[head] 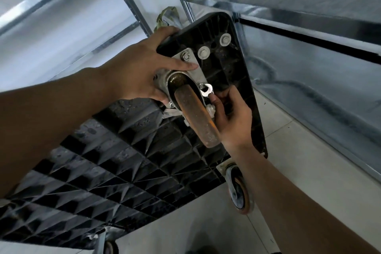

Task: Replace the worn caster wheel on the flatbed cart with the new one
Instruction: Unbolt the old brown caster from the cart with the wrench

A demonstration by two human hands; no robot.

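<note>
left hand (142, 68) clamps the caster plate (192, 68) and cart edge; right hand (231, 117) pinches a small spanner (207, 90) set on a plate bolt (201, 85). i judge the worn caster wheel (194, 114), bolted near the upper corner of the upturned flatbed cart (127, 161), rigid, heavy and grimy, best held by its steel fork. the ribbed plastic underside looks stiff. pale tiled floor (206, 212) and metal racking (288, 18) stand close around.
</note>
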